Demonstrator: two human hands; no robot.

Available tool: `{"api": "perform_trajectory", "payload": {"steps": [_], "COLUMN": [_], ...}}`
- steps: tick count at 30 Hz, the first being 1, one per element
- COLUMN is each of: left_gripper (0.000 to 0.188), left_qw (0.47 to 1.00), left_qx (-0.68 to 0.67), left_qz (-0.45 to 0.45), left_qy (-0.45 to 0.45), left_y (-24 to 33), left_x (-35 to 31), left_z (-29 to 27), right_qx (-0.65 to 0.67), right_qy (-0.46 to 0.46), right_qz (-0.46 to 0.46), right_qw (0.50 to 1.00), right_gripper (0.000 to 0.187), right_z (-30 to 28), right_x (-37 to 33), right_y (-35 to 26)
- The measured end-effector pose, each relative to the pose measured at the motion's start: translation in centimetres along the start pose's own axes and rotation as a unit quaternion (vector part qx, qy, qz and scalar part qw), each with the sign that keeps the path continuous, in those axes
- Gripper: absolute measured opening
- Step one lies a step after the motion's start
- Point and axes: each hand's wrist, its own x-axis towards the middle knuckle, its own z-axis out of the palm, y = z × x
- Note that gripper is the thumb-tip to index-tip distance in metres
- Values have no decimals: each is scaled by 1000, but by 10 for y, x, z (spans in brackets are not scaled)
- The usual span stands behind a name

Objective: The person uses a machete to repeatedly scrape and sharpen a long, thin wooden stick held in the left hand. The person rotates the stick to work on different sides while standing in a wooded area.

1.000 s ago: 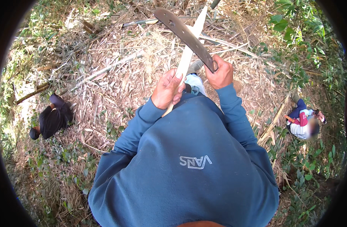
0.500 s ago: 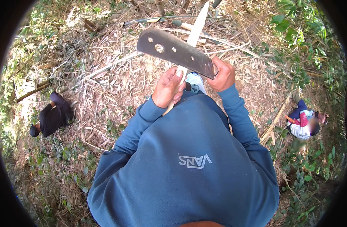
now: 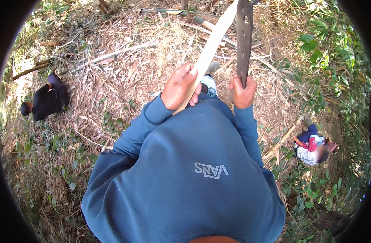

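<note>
My left hand (image 3: pixel 180 87) is closed around the lower part of a pale split bamboo strip (image 3: pixel 213 43), its thumb lying along the strip's face. The strip slants up and to the right, past the top of the view. In my right hand (image 3: pixel 243 90) is a broad dark cleaver-like blade (image 3: pixel 244 40) with several holes through it. It points away from me, nearly upright in the view, just right of the strip. A narrow gap parts blade and strip along most of their length; whether they touch at the top I cannot tell. The blade's handle is hidden in my fist.
Dry bamboo leaves cover the ground, with cut bamboo poles (image 3: pixel 116 54) lying beyond my hands. One person in dark clothes (image 3: pixel 52 97) is at the far left. Another person in a white and red top (image 3: pixel 311 149) is at the right. Green plants (image 3: pixel 309 42) grow at the right.
The blade has swung from lying across the strip to pointing away from me beside it. My right hand moved slightly nearer my body and rightward. The strip leans more to the right.
</note>
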Motion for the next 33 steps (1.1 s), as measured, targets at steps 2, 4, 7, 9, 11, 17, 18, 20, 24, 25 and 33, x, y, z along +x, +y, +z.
{"api": "perform_trajectory", "payload": {"steps": [2, 4, 7, 9, 11, 17, 18, 20, 24, 25, 33], "left_gripper": [27, 26, 29, 31, 26, 33, 35, 39, 29, 30, 26], "left_qw": [1000, 1000, 999, 999, 999, 998, 997, 997, 993, 995, 998], "left_qx": [-11, -16, -16, -8, -17, -19, 7, 23, -75, -74, -55], "left_qz": [-9, -13, -15, -21, -22, 51, 71, 76, 72, 54, -40], "left_qy": [12, 19, 27, 24, 28, 33, 4, -7, -51, -48, 13], "left_y": [-4, -6, -11, -8, -8, -33, -41, -44, -45, -44, -20], "left_x": [-5, -8, -11, -12, -12, -11, -11, -14, -14, -14, -14], "left_z": [-1, -2, -4, -2, 0, -7, -15, -16, -16, -16, 11], "right_qx": [-9, -14, -60, -100, -158, -219, -231, -250, -277, -284, -292], "right_qy": [-19, -40, -70, -80, -91, -120, -112, -90, -54, -50, -8], "right_qz": [8, -4, -25, -44, -68, -224, -237, -264, -303, -307, -290], "right_qw": [1000, 999, 995, 991, 981, 942, 937, 927, 910, 907, 912], "right_gripper": [13, 12, 11, 11, 13, 18, 19, 22, 28, 30, 32], "right_z": [3, 6, 12, 11, 11, 25, 26, 26, 27, 26, 21], "right_x": [-14, -21, -26, -27, -28, -28, -28, -26, -17, -17, 2], "right_y": [3, 9, 2, 2, -1, -14, -18, -19, -17, -18, -25]}}
